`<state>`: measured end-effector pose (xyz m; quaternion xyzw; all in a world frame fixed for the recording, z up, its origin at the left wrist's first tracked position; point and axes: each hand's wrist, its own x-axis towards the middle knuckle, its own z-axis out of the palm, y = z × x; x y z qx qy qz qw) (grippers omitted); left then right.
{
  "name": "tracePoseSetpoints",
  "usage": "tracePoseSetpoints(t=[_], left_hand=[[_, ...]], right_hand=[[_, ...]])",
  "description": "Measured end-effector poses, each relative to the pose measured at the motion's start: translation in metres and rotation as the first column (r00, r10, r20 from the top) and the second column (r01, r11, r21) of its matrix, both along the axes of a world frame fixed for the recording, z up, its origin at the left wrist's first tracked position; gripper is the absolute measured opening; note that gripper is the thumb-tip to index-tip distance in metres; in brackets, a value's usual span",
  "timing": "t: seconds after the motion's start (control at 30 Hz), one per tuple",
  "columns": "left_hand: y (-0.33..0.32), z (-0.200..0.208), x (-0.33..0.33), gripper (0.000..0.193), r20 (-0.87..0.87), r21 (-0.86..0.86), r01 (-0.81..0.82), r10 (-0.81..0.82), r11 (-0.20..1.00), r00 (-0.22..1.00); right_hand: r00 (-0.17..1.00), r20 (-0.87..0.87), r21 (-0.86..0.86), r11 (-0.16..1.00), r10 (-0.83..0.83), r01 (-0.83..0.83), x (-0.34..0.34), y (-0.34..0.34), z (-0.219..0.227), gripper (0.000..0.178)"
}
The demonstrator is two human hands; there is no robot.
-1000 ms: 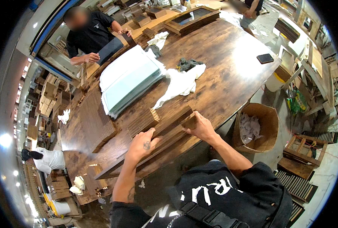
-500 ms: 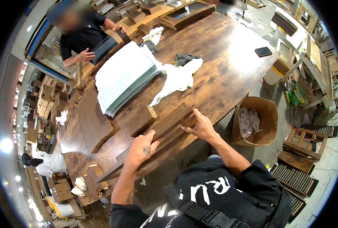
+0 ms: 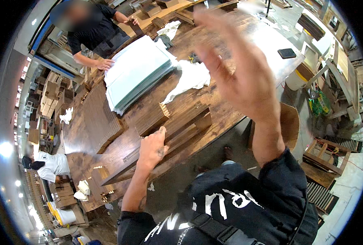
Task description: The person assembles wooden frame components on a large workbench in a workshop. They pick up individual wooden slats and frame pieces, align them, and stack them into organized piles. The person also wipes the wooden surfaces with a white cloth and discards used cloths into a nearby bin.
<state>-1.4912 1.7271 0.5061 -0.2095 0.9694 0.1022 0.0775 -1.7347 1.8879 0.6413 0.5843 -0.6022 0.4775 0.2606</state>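
A long dark brown wooden frame (image 3: 124, 174) lies near the table's front edge, slanting from lower left to upper right. My left hand (image 3: 152, 150) is closed round its rail near the middle. My right hand (image 3: 246, 81) is raised above the table with fingers and thumb apart, blurred by motion, and holds nothing. Just beyond the frame is a small stack of brown wooden pieces (image 3: 150, 119) with brass-coloured ends. A crumpled white cloth (image 3: 193, 77) lies farther back, partly hidden behind my right hand.
A tall stack of white and greenish sheets (image 3: 138, 71) and rows of brown wooden strips (image 3: 99, 118) stand on the table (image 3: 226, 110). Across it, a person (image 3: 95, 36) handles a dark wooden piece. A phone (image 3: 286, 53) rests at the right; a cardboard box (image 3: 290, 126) stands beside the table.
My right hand has let go of the frame's right end and risen up and away. My left hand stays on the frame. The person opposite has moved a hand to the sheet stack.
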Motion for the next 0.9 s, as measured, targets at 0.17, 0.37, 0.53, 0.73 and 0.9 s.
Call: tracePoseSetpoints(t=[0.17,0.37,0.53,0.73,0.9], left_hand=[[0.011,0.006,-0.013,0.045,-0.011,-0.042,-0.050,0.049,0.998,0.999],[-0.007,-0.013,0.014,0.056,-0.058,-0.028,-0.044,0.043,0.999,0.997],[-0.043,-0.019,0.116,0.054,-0.047,-0.076,-0.144,0.140,0.987,0.989],[-0.042,-0.016,0.104,0.027,-0.135,-0.074,-0.160,0.149,0.984,0.980],[-0.043,0.033,0.153,0.048,-0.430,-0.219,-0.321,0.204,0.921,0.880]], right_hand=[[0.988,-0.005,0.280,0.949,-0.152,0.147,0.037,-0.070,-0.097,0.061],[0.983,0.162,0.787,0.589,0.084,-0.180,0.038,-0.104,-0.160,0.053],[0.964,0.152,0.912,0.344,0.216,-0.221,0.054,-0.096,-0.135,0.056],[0.859,-0.108,0.905,0.407,0.501,-0.124,0.145,-0.125,-0.149,0.049],[0.854,-0.200,0.906,0.422,0.481,-0.025,0.191,-0.146,-0.161,0.043]])
